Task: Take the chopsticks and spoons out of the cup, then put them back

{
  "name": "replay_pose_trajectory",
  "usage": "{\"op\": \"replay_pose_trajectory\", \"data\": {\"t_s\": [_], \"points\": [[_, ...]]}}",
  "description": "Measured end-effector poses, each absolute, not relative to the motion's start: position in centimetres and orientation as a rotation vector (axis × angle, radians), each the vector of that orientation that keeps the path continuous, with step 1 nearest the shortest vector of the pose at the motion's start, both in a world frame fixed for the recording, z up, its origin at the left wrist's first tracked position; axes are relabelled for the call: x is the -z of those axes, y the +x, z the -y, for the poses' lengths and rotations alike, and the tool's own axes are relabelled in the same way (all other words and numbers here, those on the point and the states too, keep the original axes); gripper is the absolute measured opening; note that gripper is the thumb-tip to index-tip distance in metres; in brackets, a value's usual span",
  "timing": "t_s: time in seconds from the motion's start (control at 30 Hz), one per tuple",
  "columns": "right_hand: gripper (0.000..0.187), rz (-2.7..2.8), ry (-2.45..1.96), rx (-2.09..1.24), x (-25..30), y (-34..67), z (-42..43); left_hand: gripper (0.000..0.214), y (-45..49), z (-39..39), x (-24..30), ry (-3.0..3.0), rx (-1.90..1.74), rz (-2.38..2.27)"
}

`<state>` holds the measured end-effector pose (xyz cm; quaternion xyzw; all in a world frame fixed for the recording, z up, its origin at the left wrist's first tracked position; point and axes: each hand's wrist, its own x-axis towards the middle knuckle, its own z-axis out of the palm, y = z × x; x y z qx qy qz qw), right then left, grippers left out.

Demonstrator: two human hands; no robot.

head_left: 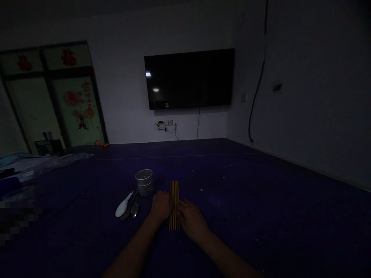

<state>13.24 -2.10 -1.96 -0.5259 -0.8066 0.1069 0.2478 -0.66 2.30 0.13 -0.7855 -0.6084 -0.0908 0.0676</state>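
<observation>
A bundle of several wooden chopsticks (pixel 174 189) lies on the dark purple floor mat (pixel 261 200), pointing away from me. My left hand (pixel 161 206) rests against the bundle's left side and my right hand (pixel 189 218) against its right side, fingers curled in on the sticks. Just left of them stands a small metal cup (pixel 144 182). Beside the cup lie a white ceramic spoon (pixel 123 205) and metal spoons (pixel 133 207). The room is dim, so the fingers show poorly.
A black television (pixel 189 78) hangs on the far wall above a power outlet (pixel 166 124) with cables. A cupboard with red paper decorations (pixel 78 100) stands at the back left. Plastic sheeting and clutter (pixel 37 162) lie on the floor at left.
</observation>
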Motion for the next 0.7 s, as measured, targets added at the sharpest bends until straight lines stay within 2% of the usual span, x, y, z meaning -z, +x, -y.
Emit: {"op": "replay_pose_trajectory", "data": {"t_s": [0.7], "points": [[0.041, 2.208, -1.39, -0.275, 2.02, 13.45, 1.94, 0.033, -0.78, -2.18, 0.08, -2.391, 0.245, 1.793]]}}
